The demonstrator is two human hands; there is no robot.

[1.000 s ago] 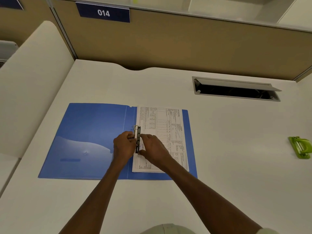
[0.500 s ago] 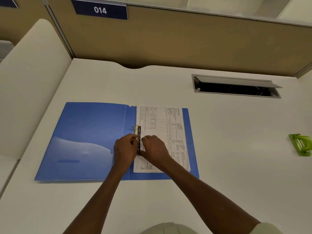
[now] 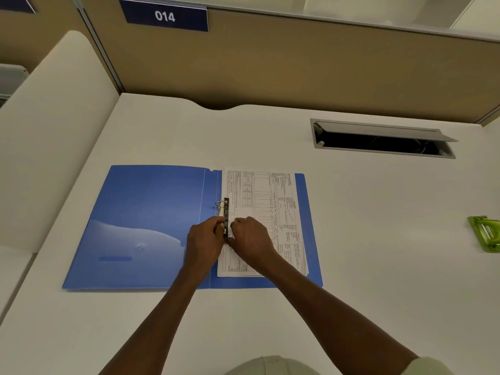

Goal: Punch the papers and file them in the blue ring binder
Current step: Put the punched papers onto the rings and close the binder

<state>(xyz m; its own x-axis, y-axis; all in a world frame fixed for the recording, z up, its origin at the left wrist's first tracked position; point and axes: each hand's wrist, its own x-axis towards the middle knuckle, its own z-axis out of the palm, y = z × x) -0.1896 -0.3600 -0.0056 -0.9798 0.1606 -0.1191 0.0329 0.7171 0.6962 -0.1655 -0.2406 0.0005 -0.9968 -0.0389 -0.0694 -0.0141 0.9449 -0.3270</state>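
An open blue plastic ring binder (image 3: 151, 220) lies flat on the white desk (image 3: 378, 239), with a stack of printed white papers (image 3: 267, 209) on its right half, their left edge against the dark metal ring mechanism (image 3: 225, 209) at the spine. The left hand (image 3: 204, 240) curls its fingers round the near part of that mechanism from the left, and the right hand (image 3: 250, 239) pinches it from the papers' side. A green hole punch (image 3: 485, 234) sits well to the right of the binder.

An office cubicle — tan partition (image 3: 297, 66) with numbered sign "014" (image 3: 164, 16), white desk (image 3: 378, 239) with cable hatch (image 3: 384, 139).
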